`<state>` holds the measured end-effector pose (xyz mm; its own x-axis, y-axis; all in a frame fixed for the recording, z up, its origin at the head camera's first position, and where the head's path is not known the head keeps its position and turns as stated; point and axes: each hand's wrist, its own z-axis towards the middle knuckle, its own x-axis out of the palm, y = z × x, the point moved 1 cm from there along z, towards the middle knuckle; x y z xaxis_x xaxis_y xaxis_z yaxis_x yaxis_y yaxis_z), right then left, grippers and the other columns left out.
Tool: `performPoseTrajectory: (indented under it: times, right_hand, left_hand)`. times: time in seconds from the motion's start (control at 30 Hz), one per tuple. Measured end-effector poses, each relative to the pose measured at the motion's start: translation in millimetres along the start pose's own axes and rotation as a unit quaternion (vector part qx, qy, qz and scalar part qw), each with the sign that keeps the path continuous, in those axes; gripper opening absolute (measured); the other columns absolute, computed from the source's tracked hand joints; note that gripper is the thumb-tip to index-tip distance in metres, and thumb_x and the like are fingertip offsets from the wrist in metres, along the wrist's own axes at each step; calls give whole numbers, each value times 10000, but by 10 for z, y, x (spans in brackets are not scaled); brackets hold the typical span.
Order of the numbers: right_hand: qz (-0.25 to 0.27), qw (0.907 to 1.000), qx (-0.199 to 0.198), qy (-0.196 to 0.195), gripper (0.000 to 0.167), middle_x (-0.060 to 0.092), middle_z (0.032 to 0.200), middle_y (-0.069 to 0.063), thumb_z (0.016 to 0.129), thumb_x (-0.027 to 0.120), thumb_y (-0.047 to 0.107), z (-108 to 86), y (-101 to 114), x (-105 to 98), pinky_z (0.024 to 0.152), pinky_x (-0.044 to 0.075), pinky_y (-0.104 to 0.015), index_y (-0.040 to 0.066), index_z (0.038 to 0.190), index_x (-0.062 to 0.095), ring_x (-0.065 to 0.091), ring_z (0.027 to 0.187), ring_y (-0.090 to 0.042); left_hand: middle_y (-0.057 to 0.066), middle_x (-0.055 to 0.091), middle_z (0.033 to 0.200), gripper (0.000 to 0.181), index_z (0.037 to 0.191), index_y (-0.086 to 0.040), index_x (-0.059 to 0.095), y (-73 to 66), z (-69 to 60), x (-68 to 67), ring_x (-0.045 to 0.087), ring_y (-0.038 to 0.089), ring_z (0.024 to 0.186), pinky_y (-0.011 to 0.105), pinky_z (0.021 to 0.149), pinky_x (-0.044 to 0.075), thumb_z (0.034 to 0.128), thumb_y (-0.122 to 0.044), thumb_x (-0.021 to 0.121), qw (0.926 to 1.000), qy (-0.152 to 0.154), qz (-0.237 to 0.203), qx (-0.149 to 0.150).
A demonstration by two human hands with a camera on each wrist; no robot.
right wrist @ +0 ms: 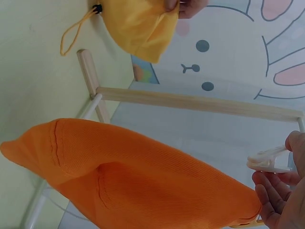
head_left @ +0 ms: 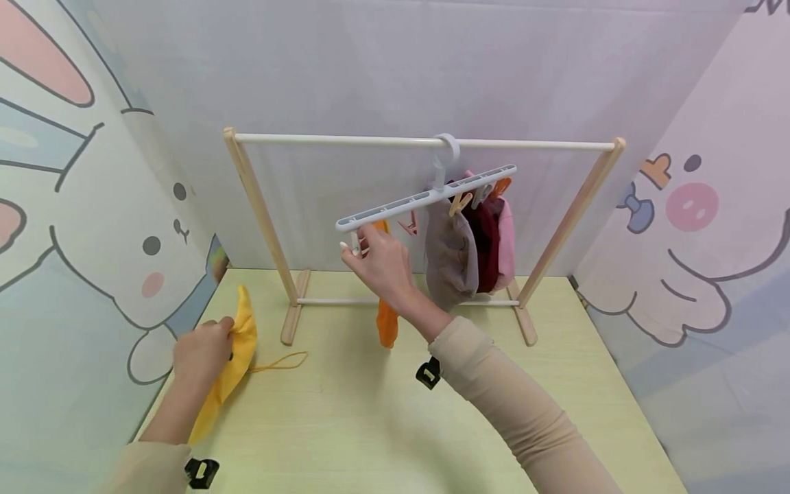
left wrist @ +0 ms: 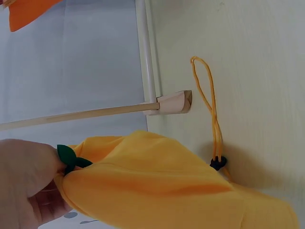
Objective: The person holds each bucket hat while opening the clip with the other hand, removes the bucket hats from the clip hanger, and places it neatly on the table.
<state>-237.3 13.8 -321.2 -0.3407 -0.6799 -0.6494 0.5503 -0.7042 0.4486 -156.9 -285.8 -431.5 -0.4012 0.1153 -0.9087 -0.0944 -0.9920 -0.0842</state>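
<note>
My left hand point(head_left: 200, 353) point(left wrist: 24, 181) grips the edge of a yellow cloth hat point(head_left: 245, 336) point(left wrist: 167, 183), close to its small green leaf tab point(left wrist: 67, 156). The hat hangs at the left, its cord loop point(head_left: 278, 363) point(left wrist: 213, 95) trailing over the table. With thumb and fingers my right hand point(head_left: 385, 264) point(right wrist: 286, 191) pinches a white clip point(head_left: 354, 243) point(right wrist: 267, 161) under the left end of the tilted white hanger point(head_left: 407, 204). Just beside this hand hangs an orange cloth item point(head_left: 387, 322) point(right wrist: 128, 176).
The hanger hooks on the white rail point(head_left: 339, 140) of a wooden stand point(head_left: 259, 213). Grey point(head_left: 449, 254), dark red point(head_left: 484, 240) and pink cloth items point(head_left: 506, 247) hang from clips on its right half. A pink clip point(head_left: 411, 224) dangles near the middle.
</note>
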Motion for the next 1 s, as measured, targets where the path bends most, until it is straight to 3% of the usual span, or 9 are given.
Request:
performPoseTrajectory:
  times: [0.27, 0.5, 1.0]
  right_hand:
    - [-20, 10000, -8, 44, 225, 657, 773, 30, 829, 625, 313, 0, 2, 5, 496, 412, -203, 103, 897, 582, 636, 684, -66]
    - [-85, 10000, -13, 0, 234, 649, 773, 28, 830, 624, 324, -3, 0, 2, 518, 425, -213, 105, 894, 576, 627, 682, -63]
    - [-91, 10000, 2, 36, 241, 649, 787, 27, 836, 618, 330, -8, 9, -4, 515, 423, -200, 105, 913, 580, 617, 674, -65]
  left_hand:
    - [124, 481, 552, 59, 787, -45, 590, -13, 0, 120, 475, 343, 426, 433, 343, 331, 766, -35, 644, 9992, 354, -45, -183]
    - [142, 485, 547, 44, 771, -35, 582, 14, 4, 241, 454, 336, 404, 428, 347, 327, 762, -21, 623, 9990, 372, -48, -253]
    - [204, 524, 609, 26, 754, 5, 569, 87, -34, 426, 505, 427, 474, 488, 362, 359, 775, -7, 561, 9932, 904, -241, -687]
